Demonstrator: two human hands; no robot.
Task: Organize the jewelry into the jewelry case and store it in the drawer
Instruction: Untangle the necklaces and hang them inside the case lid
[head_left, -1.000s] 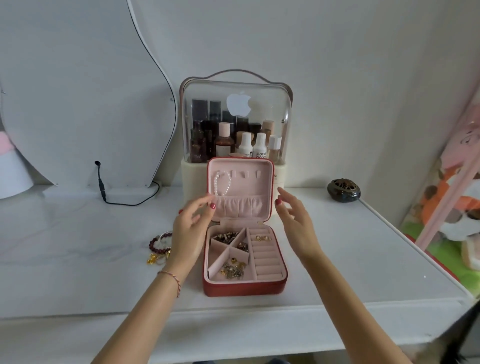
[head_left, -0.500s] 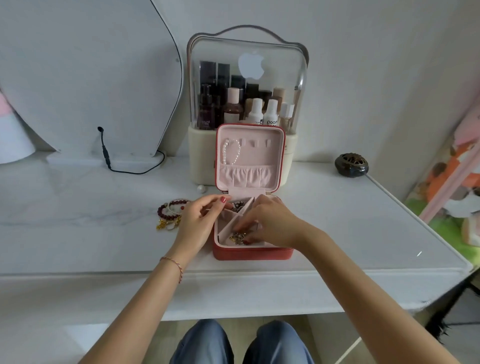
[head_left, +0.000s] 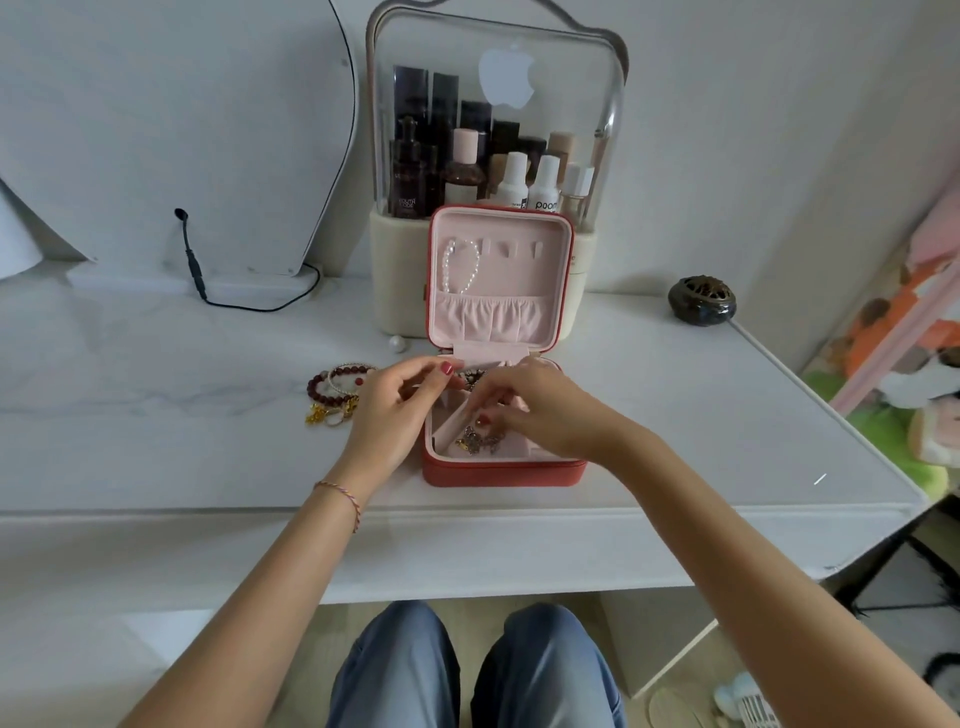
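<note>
The red jewelry case (head_left: 501, 474) stands open on the white table, its pink lid (head_left: 514, 291) upright with a pearl bracelet (head_left: 460, 270) hung inside. My left hand (head_left: 392, 413) sits at the case's left rim, thumb and fingers pinching at dark jewelry (head_left: 474, 375) in the rear compartment. My right hand (head_left: 543, 410) curls over the tray from the right and meets the left hand on the same jewelry. A tangle of small pieces (head_left: 475, 440) lies in the front compartment. Red bead bracelets (head_left: 332, 384) and gold pieces (head_left: 323, 414) lie left of the case.
A loose pearl (head_left: 397, 343) lies behind the bracelets. A clear-domed cosmetics organizer (head_left: 493, 130) stands right behind the case. A mirror (head_left: 182, 130) with a black cable (head_left: 197, 283) is at the back left, a dark round pot (head_left: 701, 302) at the back right. The table's front edge (head_left: 467, 512) is near my knees.
Both hands dropped from beside the raised lid into the case's tray and came together over the compartments. The view tilted downward, so my knees now show.
</note>
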